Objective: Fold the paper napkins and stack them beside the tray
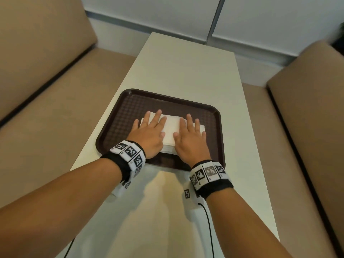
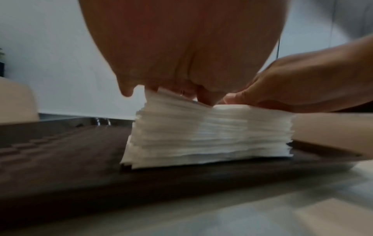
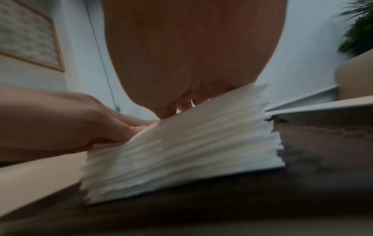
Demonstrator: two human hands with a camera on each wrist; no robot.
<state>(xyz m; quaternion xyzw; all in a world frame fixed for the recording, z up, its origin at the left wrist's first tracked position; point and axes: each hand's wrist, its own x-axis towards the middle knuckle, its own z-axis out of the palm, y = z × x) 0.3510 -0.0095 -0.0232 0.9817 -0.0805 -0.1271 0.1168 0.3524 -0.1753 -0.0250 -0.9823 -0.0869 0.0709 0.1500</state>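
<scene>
Head view shows both of my hands lying flat on top of the stack of paper napkins (image 1: 170, 127), which sits inside the brown tray (image 1: 119, 108) toward its near side. My left hand (image 1: 147, 135) covers the left part of the top napkin with its fingers straight and slightly fanned, the little finger reaching past the stack's left edge over the tray floor. My right hand (image 1: 191, 140) rests on the right part, fingers also straight and fairly close together, thumb pointing in toward the left hand. Neither hand curls round anything; a strip of bare white napkin shows between them, so the hands are apart. From the left wrist view the stack (image 2: 210, 135) is thick, many layers with slightly uneven edges, and my palm (image 2: 181, 47) bears on its top corner while the right hand (image 2: 292, 89) comes in from the side with fingertips on the top sheet. The right wrist view is blurred, yet it shows the same stack (image 3: 181, 143) on the dark tray (image 3: 312, 143), with my left hand (image 3: 70, 121) touching its upper edge. Beneath the tray is a narrow pale table (image 1: 186, 67), flanked by beige upholstered seats (image 1: 46, 90), and both wrists wear black bands with patterned markers (image 1: 130, 153).
</scene>
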